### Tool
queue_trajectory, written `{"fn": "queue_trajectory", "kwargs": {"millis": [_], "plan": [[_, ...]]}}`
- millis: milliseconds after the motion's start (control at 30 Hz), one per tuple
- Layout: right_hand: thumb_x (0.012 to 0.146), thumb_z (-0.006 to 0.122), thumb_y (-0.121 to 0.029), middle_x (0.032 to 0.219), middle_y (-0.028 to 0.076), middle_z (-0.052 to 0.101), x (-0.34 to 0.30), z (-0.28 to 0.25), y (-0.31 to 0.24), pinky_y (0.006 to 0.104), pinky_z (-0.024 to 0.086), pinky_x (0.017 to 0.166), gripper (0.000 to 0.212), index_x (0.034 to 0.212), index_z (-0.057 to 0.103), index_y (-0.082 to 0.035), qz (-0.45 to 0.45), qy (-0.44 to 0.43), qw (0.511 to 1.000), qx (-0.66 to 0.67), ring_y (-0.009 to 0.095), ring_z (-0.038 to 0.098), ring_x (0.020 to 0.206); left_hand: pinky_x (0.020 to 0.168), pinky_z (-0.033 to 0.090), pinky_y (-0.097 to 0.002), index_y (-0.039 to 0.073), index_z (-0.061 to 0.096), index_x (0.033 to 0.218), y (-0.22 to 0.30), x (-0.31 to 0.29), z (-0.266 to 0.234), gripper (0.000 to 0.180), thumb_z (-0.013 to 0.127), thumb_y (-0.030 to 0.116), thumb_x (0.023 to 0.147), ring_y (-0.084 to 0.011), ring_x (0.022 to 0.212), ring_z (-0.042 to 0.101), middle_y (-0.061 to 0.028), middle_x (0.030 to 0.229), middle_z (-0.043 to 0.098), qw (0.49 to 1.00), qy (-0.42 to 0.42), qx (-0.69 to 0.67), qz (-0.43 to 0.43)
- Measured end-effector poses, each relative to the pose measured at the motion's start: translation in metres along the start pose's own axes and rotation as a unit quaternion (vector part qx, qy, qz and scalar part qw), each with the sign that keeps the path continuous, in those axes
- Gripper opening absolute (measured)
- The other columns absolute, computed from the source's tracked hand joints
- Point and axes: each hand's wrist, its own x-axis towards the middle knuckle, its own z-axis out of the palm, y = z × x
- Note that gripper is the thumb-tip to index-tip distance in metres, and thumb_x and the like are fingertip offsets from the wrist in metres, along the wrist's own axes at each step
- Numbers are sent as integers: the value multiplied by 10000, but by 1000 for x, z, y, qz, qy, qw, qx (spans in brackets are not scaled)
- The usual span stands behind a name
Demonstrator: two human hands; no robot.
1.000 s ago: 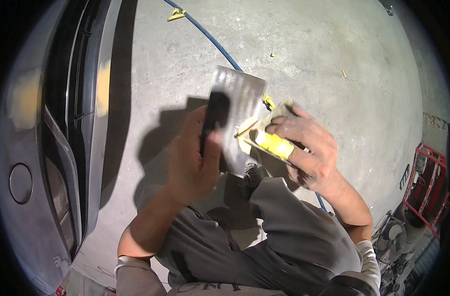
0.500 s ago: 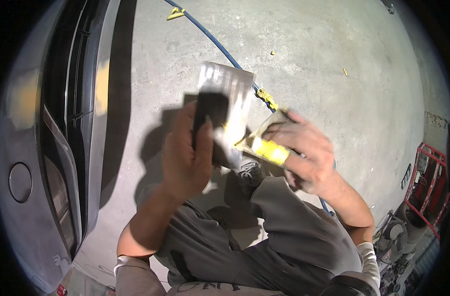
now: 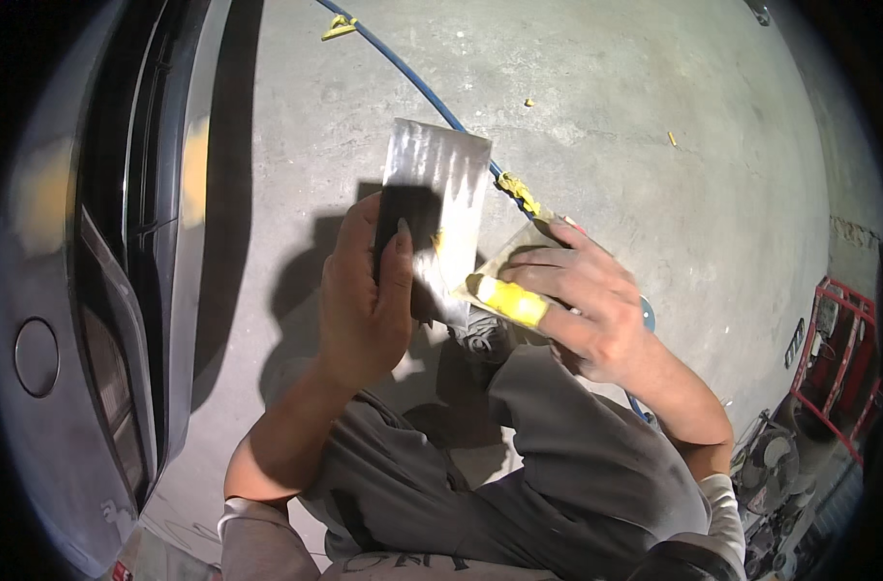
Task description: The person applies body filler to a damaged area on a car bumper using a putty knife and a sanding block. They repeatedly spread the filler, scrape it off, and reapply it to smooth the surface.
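Observation:
My left hand (image 3: 369, 290) grips a flat, shiny metal plate (image 3: 451, 165) by its left edge, thumb lying across the front. A dark shadow covers part of the plate, and a small yellow-orange smear marks its middle. In my right hand (image 3: 596, 305) is a thin, pale spreader (image 3: 519, 242), pinched between the thumb and fingers. Its pointed corner meets, or nearly meets, the plate's lower right edge; contact is unclear. A bright yellow wrap (image 3: 514, 302) covers the digit of that hand nearest me. Both things are held up above my lap.
Along the left stands a grey car body (image 3: 44, 281) with yellowish filler patches (image 3: 195, 172). A blue hose (image 3: 402, 66) with yellow bits around it crosses the concrete floor (image 3: 596, 58). At right are a red metal frame (image 3: 838, 368) and a fan (image 3: 771, 455).
Both hands have shifted slightly left, still holding the plate and the spreader. My right hand's motion has slowed, and its fingers look sharper now.

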Motion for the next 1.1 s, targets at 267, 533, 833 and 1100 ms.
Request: {"fn": "queue_trajectory", "kwargs": {"millis": [267,533,833,1100], "plan": [[708,719,-137,1119,102,748,-1,-1,4,561,522,1077,335,1021,798,-50,-10,-8,1000,-24,295,721,1103,649,502,-355,12,564,1332,6,-2,-8,317,505,178,1068,-208,679,611,-97,864,672,979,-22,-108,-171],[752,724,-128,1124,118,744,9,-3,4,576,540,1040,291,1019,806,-47,12,-39,999,2,313,724,1064,605,496,-457,-63,479,1373,9,-8,-5,369,500,69,1029,-460,718,666,-275,852,645,998,-54,13,43],[711,731,-126,1091,97,741,-1,6,-3,530,556,1042,325,1017,804,-47,-24,-65,995,77,290,719,1064,712,531,-393,-82,510,1344,6,-11,-18,341,510,82,1044,-358,795,693,-231,987,682,999,10,45,13],[830,715,-145,1221,133,706,-2,14,-14,632,434,1142,273,1076,789,-52,-63,39,992,99,331,680,1159,823,483,-264,-31,546,1350,14,-13,-6,323,476,168,1105,-91,944,583,-68,1081,658,983,19,-164,-79]]}}
